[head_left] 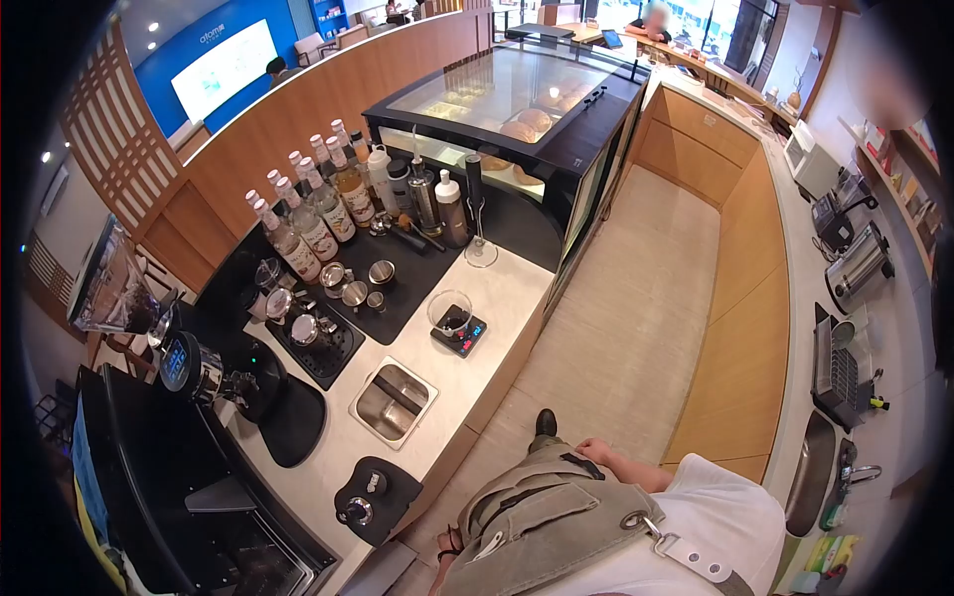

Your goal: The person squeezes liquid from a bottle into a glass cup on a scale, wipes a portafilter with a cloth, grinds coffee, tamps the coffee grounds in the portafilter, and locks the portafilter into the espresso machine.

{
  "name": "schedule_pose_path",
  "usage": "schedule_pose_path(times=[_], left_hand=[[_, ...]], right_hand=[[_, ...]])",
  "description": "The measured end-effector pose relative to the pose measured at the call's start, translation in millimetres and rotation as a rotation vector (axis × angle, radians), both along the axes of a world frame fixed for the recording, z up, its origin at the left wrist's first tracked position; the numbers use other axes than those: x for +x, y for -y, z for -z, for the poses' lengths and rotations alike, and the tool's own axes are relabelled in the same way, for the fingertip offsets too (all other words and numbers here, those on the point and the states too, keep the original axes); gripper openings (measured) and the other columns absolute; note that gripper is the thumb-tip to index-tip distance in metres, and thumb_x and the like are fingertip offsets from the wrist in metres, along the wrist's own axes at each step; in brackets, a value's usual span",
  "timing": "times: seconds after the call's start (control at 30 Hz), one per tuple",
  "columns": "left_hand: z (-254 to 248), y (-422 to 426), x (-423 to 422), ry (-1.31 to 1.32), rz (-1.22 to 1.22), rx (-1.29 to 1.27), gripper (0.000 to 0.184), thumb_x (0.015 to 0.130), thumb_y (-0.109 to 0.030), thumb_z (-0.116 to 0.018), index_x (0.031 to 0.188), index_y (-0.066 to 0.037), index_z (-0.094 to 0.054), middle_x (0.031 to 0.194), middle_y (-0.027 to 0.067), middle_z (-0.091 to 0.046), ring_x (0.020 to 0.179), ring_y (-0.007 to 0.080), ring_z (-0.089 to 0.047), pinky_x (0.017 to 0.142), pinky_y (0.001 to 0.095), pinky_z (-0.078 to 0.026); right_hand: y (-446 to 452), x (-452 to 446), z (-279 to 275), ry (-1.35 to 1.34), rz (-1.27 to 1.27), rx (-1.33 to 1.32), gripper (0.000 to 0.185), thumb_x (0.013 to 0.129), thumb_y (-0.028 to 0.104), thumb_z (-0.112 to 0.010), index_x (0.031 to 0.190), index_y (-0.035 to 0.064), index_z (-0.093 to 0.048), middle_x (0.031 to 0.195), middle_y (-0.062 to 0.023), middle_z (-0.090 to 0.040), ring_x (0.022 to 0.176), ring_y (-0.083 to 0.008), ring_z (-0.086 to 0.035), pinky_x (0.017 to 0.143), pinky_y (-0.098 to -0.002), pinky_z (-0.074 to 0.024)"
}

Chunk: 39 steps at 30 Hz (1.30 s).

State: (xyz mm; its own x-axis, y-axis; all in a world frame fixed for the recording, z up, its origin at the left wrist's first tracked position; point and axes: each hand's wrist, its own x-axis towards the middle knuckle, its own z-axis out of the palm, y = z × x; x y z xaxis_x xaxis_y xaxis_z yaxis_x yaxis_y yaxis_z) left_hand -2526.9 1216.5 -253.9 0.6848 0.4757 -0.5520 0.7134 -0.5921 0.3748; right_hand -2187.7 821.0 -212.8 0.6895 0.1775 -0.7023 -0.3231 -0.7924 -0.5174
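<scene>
My right hand [594,451] hangs beside the olive apron [542,507], near my thigh; its fingers are loosely bent and nothing shows in them. Low on the other side of the apron is my left hand [447,540], with a dark band at the wrist. Its fingers are small and partly hidden. Neither hand touches the counter [507,298]. On the counter, a clear glass vessel [450,312] sits at a black digital scale [463,339]. Closer to me are a small sunken steel sink [390,409] and a black tamping stand [383,497].
Syrup bottles [290,246], metal cups [382,272] and a grinder [189,368] line the counter's far side. A pastry case [517,94] stands ahead. Another counter [770,298] runs along the right, across the walkway [626,288]. A person [651,28] sits at the back.
</scene>
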Motion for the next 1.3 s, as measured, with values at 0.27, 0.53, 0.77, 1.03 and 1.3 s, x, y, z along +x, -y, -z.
schedule_pose_path(times=[0.27, 0.53, 0.77, 1.03, 1.3], left_hand=[[-2.2, 3.4, 11.1, 0.108, -0.096, -0.038, 0.041, 0.096, -0.027, -0.052, 0.076, 0.005, -0.067, 0.075, 0.0256, -0.068, 0.074, 0.0466, -0.066, 0.069, 0.0504, -0.053], [-6.6, 6.7, 26.5, 0.206, -0.177, -0.035, 0.036, 0.095, -0.024, -0.053, 0.077, 0.005, -0.064, 0.073, 0.0250, -0.067, 0.070, 0.0427, -0.065, 0.065, 0.0476, -0.052], [7.3, 2.5, 19.9, 0.681, -0.256, -0.112, 0.031, 0.093, -0.021, -0.055, 0.077, 0.004, -0.061, 0.073, 0.0240, -0.065, 0.067, 0.0385, -0.064, 0.062, 0.0448, -0.051], [-19.2, 7.5, 13.4, 0.133, -0.284, -0.032, 0.031, 0.094, -0.025, -0.064, 0.088, 0.005, -0.060, 0.086, 0.0291, -0.066, 0.077, 0.0476, -0.064, 0.072, 0.0492, -0.053], [-74.7, 23.9, 50.0, -0.019, -0.298, -0.077, 0.030, 0.099, -0.028, -0.057, 0.110, 0.000, -0.059, 0.107, 0.0342, -0.067, 0.106, 0.0535, -0.063, 0.092, 0.0578, -0.050]], right_hand=[[-20.9, 13.1, -3.6, 0.034, -0.068, 0.074, 0.036, 0.087, 0.037, -0.074, 0.109, 0.0080, -0.080, 0.104, -0.0122, -0.079, 0.097, -0.0240, -0.073, 0.091, -0.0364, -0.0560], [-15.3, 13.8, -3.1, 0.044, -0.035, 0.130, 0.036, 0.083, 0.035, -0.074, 0.106, 0.0074, -0.081, 0.102, -0.0146, -0.079, 0.097, -0.0264, -0.074, 0.090, -0.0376, -0.0564], [-6.4, 9.7, -5.4, 0.040, -0.012, 0.085, 0.029, 0.089, 0.030, -0.074, 0.106, 0.0077, -0.080, 0.100, -0.0096, -0.079, 0.094, -0.0201, -0.073, 0.087, -0.0354, -0.0562], [-7.8, 25.7, -24.9, -0.090, -0.005, 0.083, 0.038, 0.084, 0.037, -0.071, 0.107, 0.0073, -0.080, 0.104, -0.0138, -0.079, 0.098, -0.0255, -0.074, 0.090, -0.0370, -0.0561], [-2.8, 21.8, -3.3, 0.037, -0.012, 0.149, 0.027, 0.088, 0.028, -0.072, 0.103, 0.0065, -0.080, 0.090, -0.0056, -0.076, 0.081, -0.0169, -0.069, 0.078, -0.0341, -0.0555]])
